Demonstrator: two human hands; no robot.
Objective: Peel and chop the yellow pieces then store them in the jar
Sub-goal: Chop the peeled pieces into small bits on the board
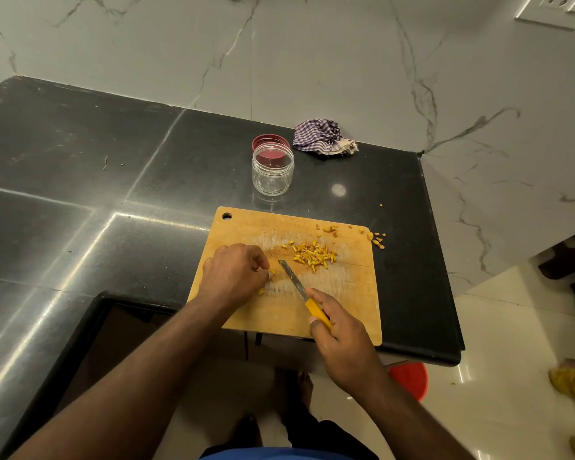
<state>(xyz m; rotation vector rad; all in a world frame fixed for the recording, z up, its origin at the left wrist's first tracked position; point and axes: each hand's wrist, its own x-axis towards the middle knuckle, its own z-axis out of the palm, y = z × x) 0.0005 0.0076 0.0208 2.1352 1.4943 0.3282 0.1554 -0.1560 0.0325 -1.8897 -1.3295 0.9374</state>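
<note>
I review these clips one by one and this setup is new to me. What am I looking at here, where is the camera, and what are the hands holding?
There is no machine: a person wears a head camera looking down at their own hands. On the black counter lies a wooden cutting board with a pile of chopped yellow pieces. The left hand pinches a yellow piece; the right hand grips a yellow-handled knife. Behind stand an empty open jar, its red lid and a checked cloth.

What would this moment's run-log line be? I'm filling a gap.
stage: chopping | left hand: pinches yellow piece | right hand: grips knife | chopped pile on board | jar: open, empty
</note>
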